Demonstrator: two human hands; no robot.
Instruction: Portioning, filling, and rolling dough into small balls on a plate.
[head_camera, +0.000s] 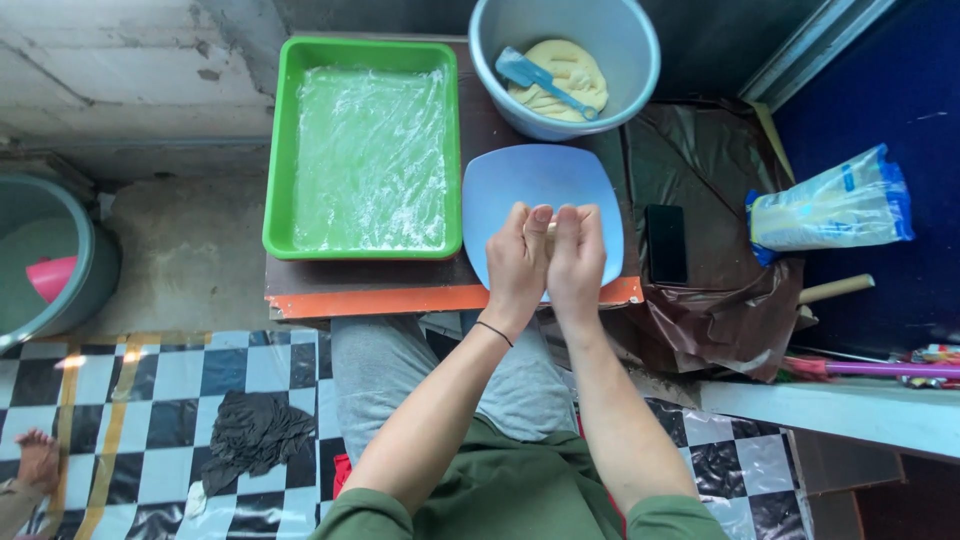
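Low and dark, the wooden table with an orange near edge stands on black-and-white checked flooring. Over its near right part the left hand and right hand are pressed side by side, fingers curled narrow around 1 small pale piece of dough. Only a sliver of it shows between the fingertips, so its long axis and heading cannot be told. Both hands hover above a light blue plate. Left of the plate lies a green tray lined with clear film, its long axis running near to far. Farther off, a grey-blue bucket holds more dough and a blue spatula, whose blade points far-left. A black phone lies right of the plate.
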